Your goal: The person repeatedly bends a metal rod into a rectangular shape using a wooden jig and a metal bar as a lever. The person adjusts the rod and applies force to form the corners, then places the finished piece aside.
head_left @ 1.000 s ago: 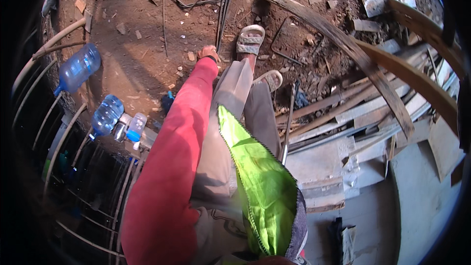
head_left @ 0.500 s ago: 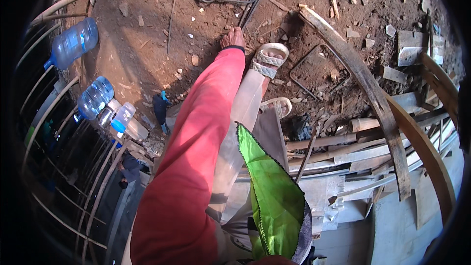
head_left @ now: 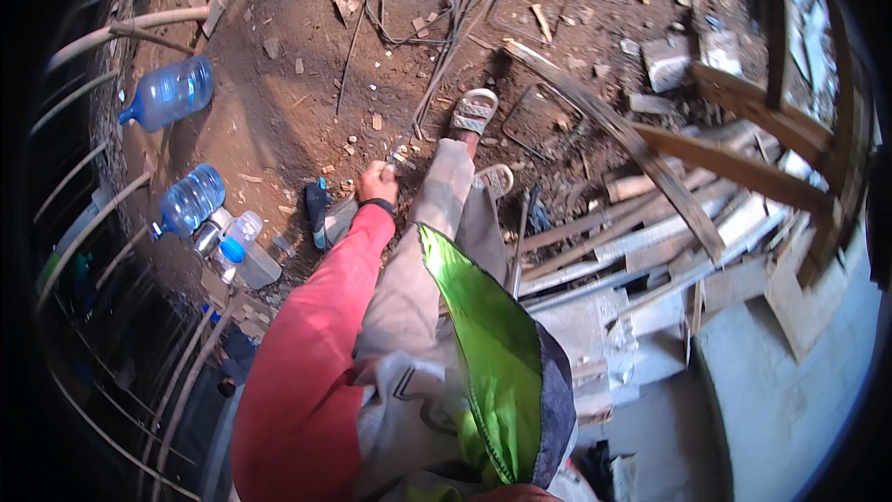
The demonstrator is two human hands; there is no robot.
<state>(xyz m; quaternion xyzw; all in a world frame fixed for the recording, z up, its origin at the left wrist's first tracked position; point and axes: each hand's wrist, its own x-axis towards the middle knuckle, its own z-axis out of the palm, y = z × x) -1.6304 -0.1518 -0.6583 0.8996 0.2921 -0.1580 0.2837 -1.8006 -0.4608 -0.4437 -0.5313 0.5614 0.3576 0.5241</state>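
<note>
My left hand (head_left: 379, 184), in a red sleeve with a dark band at the wrist, is low beside my bent leg. Its fingers are curled closed. A thin pale piece (head_left: 400, 152) shows just beyond the knuckles; whether the hand grips it is unclear. Ahead on the dirt lie long thin metal rods (head_left: 455, 56), their near ends close to my sandalled foot (head_left: 475, 112). A bent rod loop (head_left: 413, 14) lies beside them. My right hand is out of view. An open bright green garment flap (head_left: 488, 344) hangs over my lap.
At left are a large blue water jug (head_left: 175, 93), a second jug (head_left: 192, 197) and a smaller clear bottle (head_left: 242, 234). A curved timber plank (head_left: 623, 130) crosses the right side, above stacked boards (head_left: 650, 232). Another person (head_left: 237, 353) is at lower left.
My left hand has drawn back from the rods' near ends toward my body and leftward. The view has shifted, showing more ground ahead.
</note>
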